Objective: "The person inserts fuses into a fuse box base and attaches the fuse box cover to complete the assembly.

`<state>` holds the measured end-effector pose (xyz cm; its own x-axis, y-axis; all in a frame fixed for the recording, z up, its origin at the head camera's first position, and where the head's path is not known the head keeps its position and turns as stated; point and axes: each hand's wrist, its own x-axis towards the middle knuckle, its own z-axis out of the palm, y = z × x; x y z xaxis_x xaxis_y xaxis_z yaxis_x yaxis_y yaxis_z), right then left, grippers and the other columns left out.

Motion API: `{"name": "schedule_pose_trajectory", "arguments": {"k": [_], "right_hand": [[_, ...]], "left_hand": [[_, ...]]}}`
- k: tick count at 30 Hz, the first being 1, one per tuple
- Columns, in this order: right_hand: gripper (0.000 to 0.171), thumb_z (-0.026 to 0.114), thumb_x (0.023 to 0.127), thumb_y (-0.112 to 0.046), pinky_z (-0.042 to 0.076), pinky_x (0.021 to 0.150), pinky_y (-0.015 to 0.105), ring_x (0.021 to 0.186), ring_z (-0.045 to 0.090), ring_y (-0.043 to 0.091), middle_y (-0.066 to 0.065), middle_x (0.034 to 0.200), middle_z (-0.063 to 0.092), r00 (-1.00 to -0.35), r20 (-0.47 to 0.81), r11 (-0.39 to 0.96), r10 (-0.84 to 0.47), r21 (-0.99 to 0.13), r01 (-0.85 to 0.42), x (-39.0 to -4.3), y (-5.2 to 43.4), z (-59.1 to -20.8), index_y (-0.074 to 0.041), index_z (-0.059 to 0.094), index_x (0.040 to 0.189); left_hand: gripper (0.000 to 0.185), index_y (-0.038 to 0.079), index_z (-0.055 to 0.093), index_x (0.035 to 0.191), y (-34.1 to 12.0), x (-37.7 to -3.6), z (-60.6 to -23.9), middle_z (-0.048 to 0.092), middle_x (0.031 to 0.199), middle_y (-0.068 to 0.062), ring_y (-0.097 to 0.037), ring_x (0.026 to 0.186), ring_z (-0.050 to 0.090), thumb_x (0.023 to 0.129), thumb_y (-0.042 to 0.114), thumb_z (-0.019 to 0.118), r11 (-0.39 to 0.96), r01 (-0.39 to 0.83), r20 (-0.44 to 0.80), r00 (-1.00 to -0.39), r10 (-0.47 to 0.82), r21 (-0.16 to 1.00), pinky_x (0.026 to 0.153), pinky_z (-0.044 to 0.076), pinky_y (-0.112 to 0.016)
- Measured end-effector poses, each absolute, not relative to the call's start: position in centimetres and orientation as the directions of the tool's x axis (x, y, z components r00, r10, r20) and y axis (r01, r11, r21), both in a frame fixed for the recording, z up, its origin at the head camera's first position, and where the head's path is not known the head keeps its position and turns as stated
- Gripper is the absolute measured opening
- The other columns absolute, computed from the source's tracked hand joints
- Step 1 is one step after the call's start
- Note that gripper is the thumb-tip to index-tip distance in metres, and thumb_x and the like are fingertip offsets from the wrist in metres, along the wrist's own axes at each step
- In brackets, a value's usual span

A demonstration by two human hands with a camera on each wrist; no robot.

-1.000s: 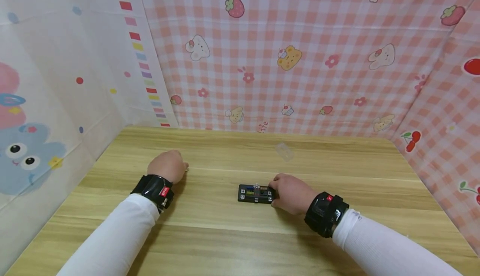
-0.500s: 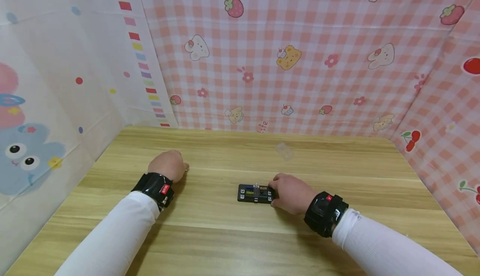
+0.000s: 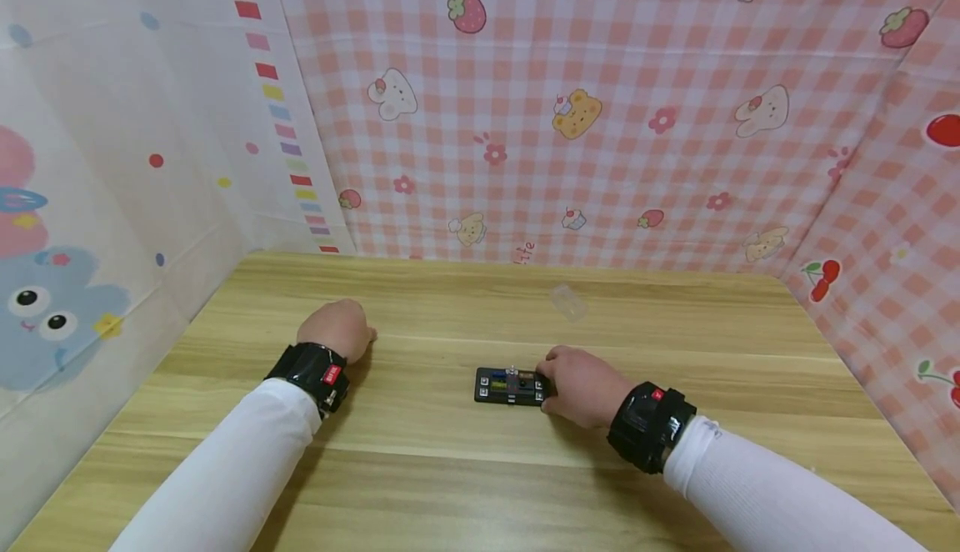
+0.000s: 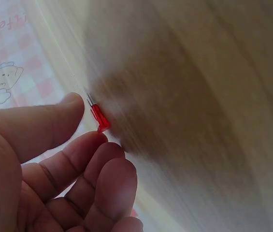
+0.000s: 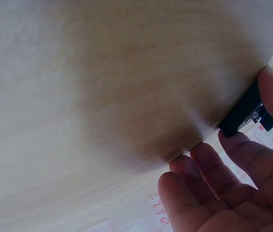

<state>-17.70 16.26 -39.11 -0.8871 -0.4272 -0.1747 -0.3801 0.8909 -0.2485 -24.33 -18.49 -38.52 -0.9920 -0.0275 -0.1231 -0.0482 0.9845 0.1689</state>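
My left hand [image 3: 336,330] rests at the left of the wooden table, its thumb and index finger closed about a small red plastic piece [image 4: 99,117] with thin metal prongs. That piece lies close to the tabletop in the left wrist view, and the head view hides it behind the hand. Right of the middle, a flat black electronic board [image 3: 498,386] lies on the table, with coloured parts, square silver corner contacts and a clear knob-like part on top. My right hand [image 3: 585,386] grips its right end between thumb and index finger, the other fingers touching the table.
Behind the board a small clear plastic piece [image 3: 569,303] lies on the table [image 3: 420,485]. A pink checked cloth [image 3: 517,77] hangs along the back edge, with more printed cloth at both sides.
Both hands and the black board stay nearly where they were. The head view shifts only very slightly.
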Motion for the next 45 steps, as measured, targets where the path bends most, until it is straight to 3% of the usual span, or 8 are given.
{"name": "schedule_pose_trajectory", "arguments": {"k": [13, 29, 45], "right_hand": [[0.039, 0.085, 0.089, -0.024, 0.055, 0.102, 0.045, 0.105, 0.063, 0.021, 0.010, 0.126, 0.068, -0.886, -0.175, 0.890, -0.430, -0.244, -0.384, -17.73, 16.26, -39.28, -0.008, 0.075, 0.123], [0.040, 0.085, 0.090, -0.023, 0.055, 0.105, 0.045, 0.110, 0.065, 0.023, 0.012, 0.130, 0.068, -0.885, -0.167, 0.887, -0.434, -0.249, -0.388, -17.74, 16.33, -39.44, -0.006, 0.075, 0.124], [0.041, 0.085, 0.089, -0.021, 0.055, 0.104, 0.045, 0.111, 0.066, 0.024, 0.013, 0.130, 0.068, -0.884, -0.167, 0.886, -0.437, -0.252, -0.391, -17.70, 16.30, -39.22, -0.003, 0.074, 0.124]], "left_hand": [[0.022, 0.001, 0.076, 0.083, -18.79, -24.40, -38.77, 0.074, 0.084, -0.012, -0.023, 0.072, 0.063, 0.096, 0.018, 0.073, 0.983, -0.017, -0.103, -0.995, 0.002, 0.181, 0.060, 0.055, -0.040], [0.024, 0.005, 0.073, 0.075, -18.93, -24.42, -39.01, 0.069, 0.077, -0.008, -0.023, 0.069, 0.061, 0.096, 0.018, 0.071, 0.981, -0.020, -0.098, -0.995, -0.001, 0.195, 0.056, 0.051, -0.037], [0.027, 0.007, 0.070, 0.074, -18.73, -24.47, -38.66, 0.067, 0.077, -0.009, -0.024, 0.068, 0.059, 0.097, 0.007, 0.055, 0.971, -0.028, -0.132, -0.991, 0.003, 0.236, 0.052, 0.047, -0.035]]}}
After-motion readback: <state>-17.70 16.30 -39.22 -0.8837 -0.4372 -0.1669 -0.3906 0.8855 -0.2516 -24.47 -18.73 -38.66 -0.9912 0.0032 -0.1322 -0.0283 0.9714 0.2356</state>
